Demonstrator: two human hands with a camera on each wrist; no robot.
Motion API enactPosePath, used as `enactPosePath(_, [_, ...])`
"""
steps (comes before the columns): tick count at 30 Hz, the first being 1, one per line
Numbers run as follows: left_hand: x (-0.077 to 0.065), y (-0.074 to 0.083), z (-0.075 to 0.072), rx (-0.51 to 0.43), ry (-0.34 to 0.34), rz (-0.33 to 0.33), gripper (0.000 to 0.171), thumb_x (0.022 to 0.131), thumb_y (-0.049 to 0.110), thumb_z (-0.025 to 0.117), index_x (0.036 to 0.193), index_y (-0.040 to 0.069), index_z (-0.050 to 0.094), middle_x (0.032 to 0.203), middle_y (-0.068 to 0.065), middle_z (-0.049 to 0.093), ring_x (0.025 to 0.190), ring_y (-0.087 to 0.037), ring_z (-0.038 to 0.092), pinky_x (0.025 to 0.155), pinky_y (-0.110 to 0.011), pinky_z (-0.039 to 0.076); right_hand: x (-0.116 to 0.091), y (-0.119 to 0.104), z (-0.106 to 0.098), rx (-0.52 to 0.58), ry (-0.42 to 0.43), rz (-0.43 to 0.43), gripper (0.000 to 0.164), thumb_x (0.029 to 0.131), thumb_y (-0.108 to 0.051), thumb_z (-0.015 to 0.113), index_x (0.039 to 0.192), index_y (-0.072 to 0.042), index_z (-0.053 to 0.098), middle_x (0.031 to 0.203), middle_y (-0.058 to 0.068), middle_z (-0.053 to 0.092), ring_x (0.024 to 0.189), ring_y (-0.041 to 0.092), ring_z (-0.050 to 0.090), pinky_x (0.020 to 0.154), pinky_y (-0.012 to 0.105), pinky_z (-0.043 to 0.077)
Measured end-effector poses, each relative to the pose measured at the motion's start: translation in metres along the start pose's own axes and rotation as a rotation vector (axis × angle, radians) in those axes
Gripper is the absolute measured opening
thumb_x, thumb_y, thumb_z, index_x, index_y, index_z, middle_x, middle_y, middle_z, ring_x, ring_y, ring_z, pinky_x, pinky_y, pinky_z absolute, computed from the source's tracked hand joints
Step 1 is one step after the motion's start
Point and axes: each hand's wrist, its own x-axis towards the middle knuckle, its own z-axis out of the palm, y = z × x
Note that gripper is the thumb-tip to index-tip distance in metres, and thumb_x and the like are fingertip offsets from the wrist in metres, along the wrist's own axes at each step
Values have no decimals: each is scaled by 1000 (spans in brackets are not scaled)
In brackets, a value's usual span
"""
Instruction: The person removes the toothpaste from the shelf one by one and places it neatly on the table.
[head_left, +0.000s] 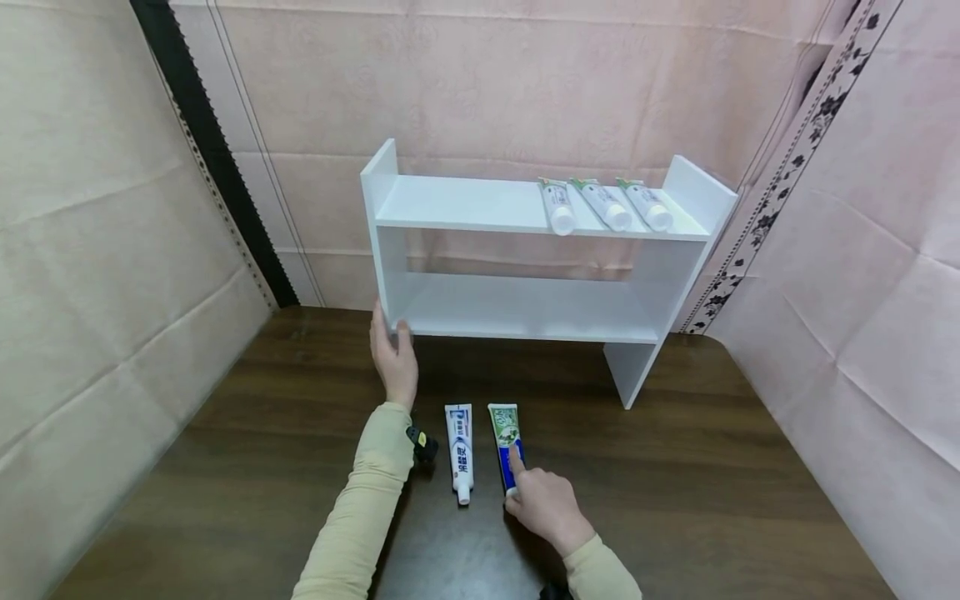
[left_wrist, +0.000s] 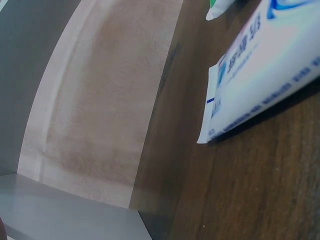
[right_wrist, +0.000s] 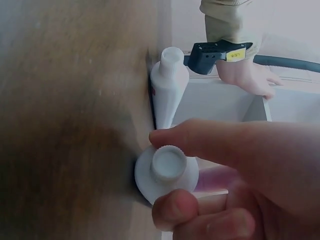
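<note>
Pinching the green-blue tube [head_left: 506, 429] near its cap [right_wrist: 168, 164], on the worktop [head_left: 712, 467], your right hand [head_left: 547, 504] should press only lightly, avoiding the white tube [head_left: 461, 450] just to its left. Let your left hand [head_left: 396, 362], gripping the shelf side [head_left: 391, 258], hold it steady.

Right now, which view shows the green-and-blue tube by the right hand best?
Head: the green-and-blue tube shows nearly full length, printed front up, only partly covered by the right hand. Right wrist shows mainly its white cap, end-on; left wrist, just what looks like its flat end at the top edge.
</note>
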Motion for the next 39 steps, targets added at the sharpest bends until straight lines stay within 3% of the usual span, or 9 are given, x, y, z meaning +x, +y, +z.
enactPosePath(9, [-3,2,0,27,36,-1,57,100,21,47,152,34,29,147,-9,45,129,-26,43,107,-52,37,0,7,0,91,-30,-20,70,87,-29,69,147,-5,40,66,4,61,51,12,44,49,27,35])
enactPosePath(13, [-3,2,0,37,53,-9,58,99,22,48,152,36,29,146,-9,46,126,-27,43,105,-51,37,1,8,-2,106,-26,-28,70,87,-31,70,145,-4,42,83,12,70,56,14,51,52,30,44])
enactPosePath(16, [-3,2,1,47,69,-27,58,98,23,49,152,36,30,147,-7,47,124,-27,42,105,-51,35,2,8,-4,114,-20,-23,69,86,-33,70,144,-4,45,105,21,71,74,23,65,69,41,55])
enactPosePath(20, [-3,2,1,43,85,-40,59,97,22,50,152,33,31,147,-6,47,123,-27,41,105,-52,31,2,7,-6,121,8,-10,64,87,-35,69,140,-5,50,120,25,64,98,34,66,85,54,53])
enactPosePath(24, [-3,0,2,35,81,-32,59,98,20,52,152,31,32,149,-4,46,126,-26,41,108,-52,31,5,9,-11,50,145,-32,52,87,-35,69,129,-6,60,107,19,66,87,27,65,71,46,55])
enactPosePath(28, [-2,-1,2,41,78,-25,58,98,20,51,152,31,31,150,-2,44,129,-25,40,109,-52,31,13,12,-30,10,320,-68,44,88,-32,68,125,-7,63,96,14,64,72,20,57,52,33,48])
enactPosePath(34, [-3,-1,2,47,68,-24,58,99,23,48,152,33,29,150,-3,43,130,-25,40,108,-52,33,30,8,-94,66,538,-113,57,93,-30,64,144,-14,45,100,14,61,73,21,52,50,27,40])
enactPosePath(39, [-3,-1,4,59,74,-5,57,99,25,48,153,30,29,151,-2,43,129,-26,40,107,-53,31,41,-3,-155,133,702,-143,69,94,-26,63,153,-24,28,107,16,59,82,27,55,57,38,45])
